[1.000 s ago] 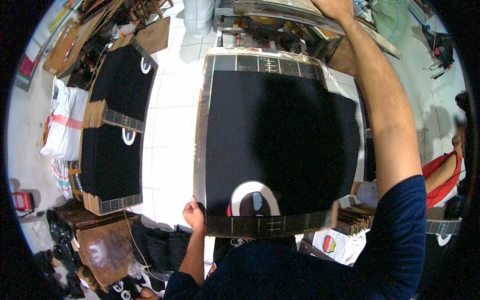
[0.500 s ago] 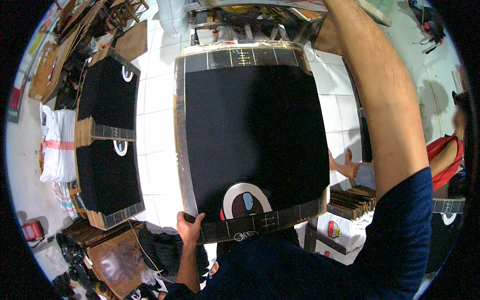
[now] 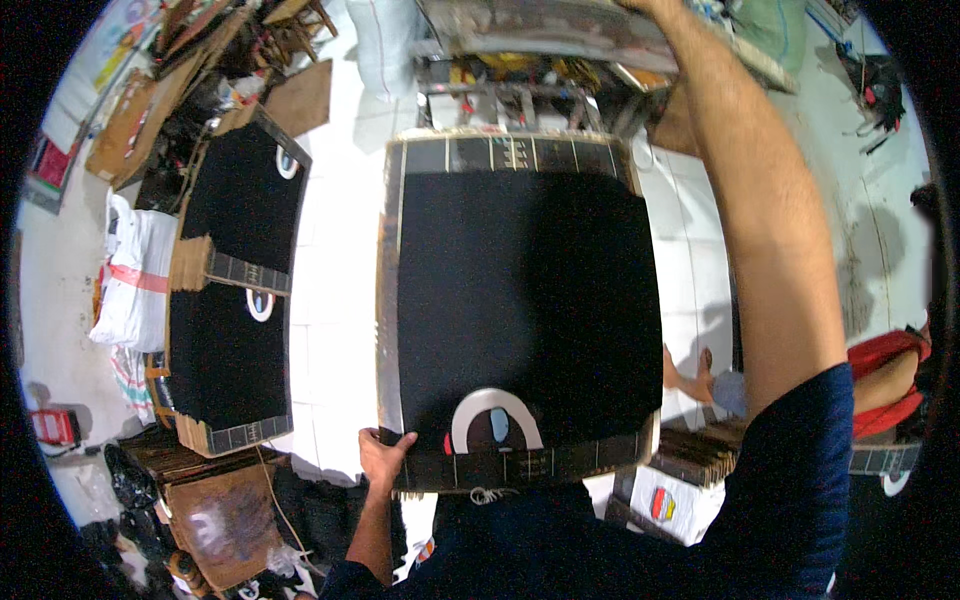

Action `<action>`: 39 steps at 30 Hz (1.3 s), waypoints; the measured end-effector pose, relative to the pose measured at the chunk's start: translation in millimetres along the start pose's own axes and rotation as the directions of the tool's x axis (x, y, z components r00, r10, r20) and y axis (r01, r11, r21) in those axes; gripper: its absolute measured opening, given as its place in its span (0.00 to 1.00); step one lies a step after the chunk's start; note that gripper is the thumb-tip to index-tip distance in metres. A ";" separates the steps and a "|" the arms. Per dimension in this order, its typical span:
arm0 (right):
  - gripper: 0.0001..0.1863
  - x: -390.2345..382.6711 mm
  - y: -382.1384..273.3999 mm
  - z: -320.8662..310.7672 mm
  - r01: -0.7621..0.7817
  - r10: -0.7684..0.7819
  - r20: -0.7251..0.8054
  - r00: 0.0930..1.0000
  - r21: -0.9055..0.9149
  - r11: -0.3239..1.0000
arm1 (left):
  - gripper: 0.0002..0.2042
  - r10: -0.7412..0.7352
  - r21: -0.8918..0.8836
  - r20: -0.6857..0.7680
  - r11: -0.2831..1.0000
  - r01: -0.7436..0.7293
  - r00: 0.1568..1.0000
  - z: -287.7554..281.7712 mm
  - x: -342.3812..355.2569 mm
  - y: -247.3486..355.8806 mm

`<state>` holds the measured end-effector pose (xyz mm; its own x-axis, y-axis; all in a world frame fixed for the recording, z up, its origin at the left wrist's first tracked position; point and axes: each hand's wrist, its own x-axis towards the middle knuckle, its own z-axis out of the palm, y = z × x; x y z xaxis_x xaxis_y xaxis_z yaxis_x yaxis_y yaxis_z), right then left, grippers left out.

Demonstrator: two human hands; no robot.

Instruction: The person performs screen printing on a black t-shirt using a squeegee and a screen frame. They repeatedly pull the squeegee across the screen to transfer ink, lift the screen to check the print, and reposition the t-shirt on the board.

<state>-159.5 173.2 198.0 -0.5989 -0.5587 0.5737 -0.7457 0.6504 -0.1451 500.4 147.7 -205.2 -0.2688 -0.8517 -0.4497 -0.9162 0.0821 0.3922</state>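
The left hand grips the board at seven o'clock; black cloth covers most, print near six. Right hand, partly cropped, at one.

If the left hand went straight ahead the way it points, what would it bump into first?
The left hand would probably meet the black-cloth-covered board first, since it appears to touch its near-left corner, though depth is hard to judge here.
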 end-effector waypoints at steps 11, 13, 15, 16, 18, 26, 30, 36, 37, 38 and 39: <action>0.44 -111.4 6.5 53.5 0.178 -0.198 -0.178 0.964 -0.123 0.976 | 0.45 0.409 -0.610 -0.079 0.701 -0.369 0.909 -36.6 77.1 223.2; 0.38 -160.2 5.4 70.8 0.261 -0.262 -0.313 0.913 -0.044 0.964 | 0.42 0.585 -0.994 -0.017 0.080 -0.079 0.811 -45.5 84.5 305.9; 0.33 -212.9 -1.9 92.0 0.234 -0.239 -0.311 0.920 -0.053 0.971 | 0.43 0.549 -0.917 0.135 -0.247 0.314 0.825 -41.3 92.5 372.4; 0.33 -241.0 -5.5 102.9 0.202 -0.208 -0.198 0.958 -0.050 0.978 | 0.44 0.357 -0.925 0.216 -0.223 0.308 0.909 -28.5 88.8 388.2; 0.32 -292.3 -11.0 127.5 0.122 -0.121 0.035 0.992 -0.027 0.992 | 0.46 0.241 -0.851 0.410 -0.246 0.464 0.880 -6.8 91.4 391.5; 0.23 -351.9 9.3 212.8 0.039 -0.079 0.388 0.918 0.110 0.993 | 0.44 0.331 -0.353 -0.331 0.825 -0.441 0.884 87.7 126.9 278.2; 0.20 -314.8 23.3 224.1 0.069 -0.104 0.586 0.803 0.082 0.994 | 0.60 0.745 0.152 -0.276 0.658 -0.738 0.607 95.9 138.3 265.0; 0.16 -318.7 18.8 205.4 0.044 -0.089 0.644 0.760 0.086 0.995 | 0.57 0.749 0.173 -0.289 0.653 -0.737 0.596 102.5 138.8 268.0; 0.16 -322.8 18.9 204.4 0.009 -0.069 0.670 0.739 0.092 0.996 | 0.56 0.747 0.172 -0.281 0.657 -0.734 0.603 103.0 139.7 269.3; 0.15 -326.5 19.4 205.3 0.021 -0.077 0.648 0.757 0.094 0.995 | 0.56 0.750 0.184 -0.275 0.655 -0.733 0.601 102.9 139.5 269.2; 0.15 -325.0 22.4 209.8 0.053 -0.096 0.610 0.786 0.088 0.995 | 0.56 0.755 0.182 -0.265 0.650 -0.738 0.600 102.8 140.3 270.2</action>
<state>-42.8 261.4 -160.8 -0.5775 -0.8160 -0.0267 -0.7994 0.5718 -0.1846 184.6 103.5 -244.8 -0.7746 -0.5856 0.2390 -0.4506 0.7761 0.4411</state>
